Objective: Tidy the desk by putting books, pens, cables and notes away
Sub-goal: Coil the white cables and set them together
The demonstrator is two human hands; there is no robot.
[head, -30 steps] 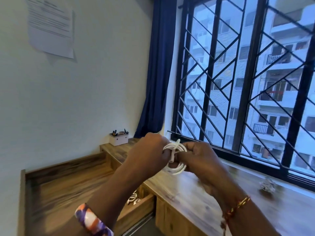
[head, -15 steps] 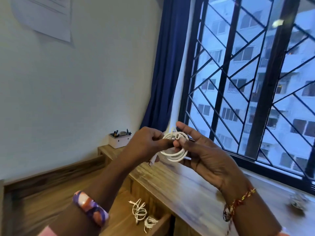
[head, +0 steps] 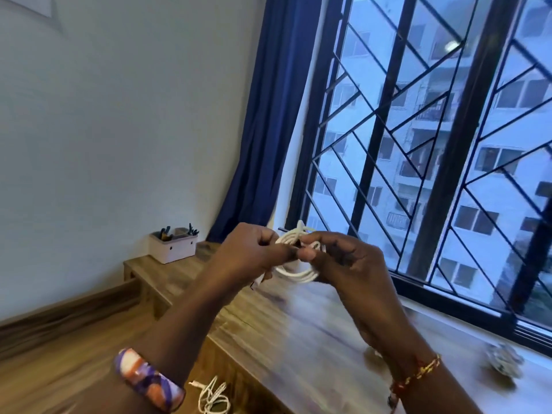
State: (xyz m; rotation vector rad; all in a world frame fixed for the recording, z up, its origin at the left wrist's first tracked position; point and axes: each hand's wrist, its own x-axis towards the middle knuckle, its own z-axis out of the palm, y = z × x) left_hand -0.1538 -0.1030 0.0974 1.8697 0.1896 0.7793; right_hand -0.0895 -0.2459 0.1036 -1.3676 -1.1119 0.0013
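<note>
White cable coil [head: 294, 258]: several round loops, held in the air above the wooden desk [head: 286, 333], in front of the lower part of the window grille [head: 388, 162], touching neither. Left hand [head: 248, 255]: fingers curled, thumb and fingertips pinching the left side of the coil; a short tail of cable hangs below this hand. Right hand [head: 346, 264]: fingers bent round the right side of the coil, thumb pressed on the front of the loops, just beside the left thumb; the two hands meet at the middle of the coil. Left wrist: broad bangle [head: 148, 380], purple, orange and white. Right wrist: thin red and gold thread band [head: 418, 373]. Second cable [head: 213, 395]: white, loosely bunched, one plug end pointing left; lies on a lower wooden surface at the bottom edge of the view, below the desk top and well apart from the hands. Pen box [head: 173, 246]: pale, rectangular, upright on the far left end of the desk against the wall, dark pens standing in it. Curtain [head: 263, 130]: dark blue, hanging between wall and window, its foot just behind the pen box end of the desk. Small object [head: 504, 361]: grey, crumpled-looking, blurred, on the sill side of the desk at right; kind cannot be told. Paper sheet [head: 33, 4]: corner only, fixed to the wall at upper left. Beyond the grille: a pale multi-storey building.
</note>
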